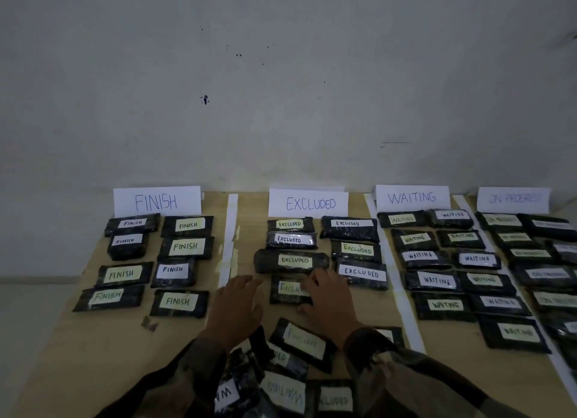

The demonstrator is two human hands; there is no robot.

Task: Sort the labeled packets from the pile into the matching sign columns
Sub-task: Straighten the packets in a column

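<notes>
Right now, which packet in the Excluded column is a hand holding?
The fourth packet down its left row: the right hand holds its right end; no hand touches the others.

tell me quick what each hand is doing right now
Left hand: open, fingers straight, holding nothing.
Right hand: grips the right end of an EXCLUDED packet, thumb at its near edge.
</notes>
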